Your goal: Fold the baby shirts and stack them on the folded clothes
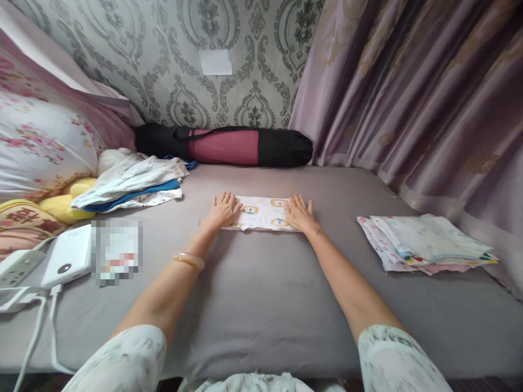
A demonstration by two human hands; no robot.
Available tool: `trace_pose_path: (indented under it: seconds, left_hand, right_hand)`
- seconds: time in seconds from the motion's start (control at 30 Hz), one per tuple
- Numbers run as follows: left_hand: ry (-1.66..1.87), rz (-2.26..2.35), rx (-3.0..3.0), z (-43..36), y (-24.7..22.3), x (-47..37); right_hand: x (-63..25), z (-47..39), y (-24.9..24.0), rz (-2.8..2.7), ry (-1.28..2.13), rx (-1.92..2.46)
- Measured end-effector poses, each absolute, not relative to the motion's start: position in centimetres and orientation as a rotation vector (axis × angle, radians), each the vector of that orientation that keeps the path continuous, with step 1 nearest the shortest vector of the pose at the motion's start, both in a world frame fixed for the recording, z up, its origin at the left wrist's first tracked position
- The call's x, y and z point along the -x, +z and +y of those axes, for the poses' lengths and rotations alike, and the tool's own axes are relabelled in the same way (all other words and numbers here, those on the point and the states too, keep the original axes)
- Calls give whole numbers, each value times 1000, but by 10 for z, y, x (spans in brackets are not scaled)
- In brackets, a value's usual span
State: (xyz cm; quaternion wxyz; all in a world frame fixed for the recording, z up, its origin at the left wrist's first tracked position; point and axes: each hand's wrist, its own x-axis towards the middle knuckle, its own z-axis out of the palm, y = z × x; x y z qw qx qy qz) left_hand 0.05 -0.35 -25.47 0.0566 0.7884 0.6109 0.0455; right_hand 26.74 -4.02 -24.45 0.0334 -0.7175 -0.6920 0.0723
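Note:
A white cloth [263, 213] with a yellow and teal print lies folded into a flat rectangle on the grey sheet [261, 294]. My left hand [225, 210] rests flat on its left end, fingers spread. On the opposite end my right hand [300, 212] presses down with its fingers apart. Both palms face down, and neither hand grips the fabric. A bracelet [189, 261] circles my left forearm.
At the right sits a stack of folded cloths [429, 239]. Loose clothes [139, 179] are heaped at the left, above a white power bank [68, 255] with cables and a power strip [20, 268]. A black and red long bag [224, 146] lies along the wall.

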Motion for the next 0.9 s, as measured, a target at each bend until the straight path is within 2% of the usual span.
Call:
trace_pose_path:
  seconds: [0.27, 0.7, 0.9]
  left_hand:
    - [168, 1767, -2478, -11, -260, -21]
    - [188, 1777, -2507, -13, -253, -38]
    - [155, 1701, -2516, -24, -259, -55]
  right_hand:
    - [-250, -38, -252, -2094, 320, 2186]
    - [-237, -37, -241, -2138, 247, 2106]
    - [-224, -39, -253, -2153, 244, 2086]
